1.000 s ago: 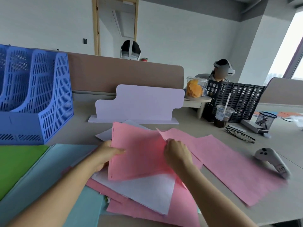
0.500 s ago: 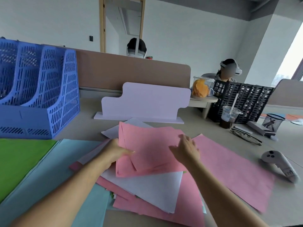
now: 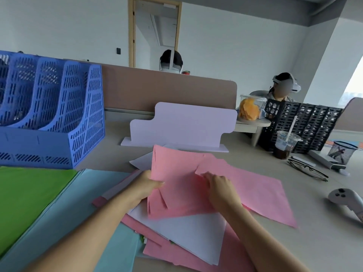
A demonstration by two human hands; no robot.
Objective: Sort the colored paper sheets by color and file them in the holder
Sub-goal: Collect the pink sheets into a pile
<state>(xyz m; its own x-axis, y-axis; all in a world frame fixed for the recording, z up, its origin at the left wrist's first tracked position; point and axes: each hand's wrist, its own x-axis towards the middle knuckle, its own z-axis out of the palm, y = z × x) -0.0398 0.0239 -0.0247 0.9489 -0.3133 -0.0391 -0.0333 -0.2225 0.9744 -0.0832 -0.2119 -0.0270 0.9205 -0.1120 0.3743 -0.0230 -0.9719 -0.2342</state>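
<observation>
Pink sheets in hand, centre frame, gathering step.

I have the pink stack (image 3: 176,185) at frame centre, left hand (image 3: 146,186) pinching its left edge, right hand (image 3: 220,188) closed on a loose pink corner; I would square the edges before lifting toward the blue file holder (image 3: 59,114), upper left. Green sheets (image 3: 25,197) lower left. No legible writing; cup (image 3: 285,144) label blurred.

Beige desk (image 3: 314,242) carries: blue file holder (image 3: 59,124) far left of my left hand (image 3: 146,186); green sheet (image 3: 25,197) and light-blue sheets (image 3: 78,209) left; pink sheet (image 3: 261,193), glasses (image 3: 307,169), controller (image 3: 345,201) right of my right hand (image 3: 222,190).
</observation>
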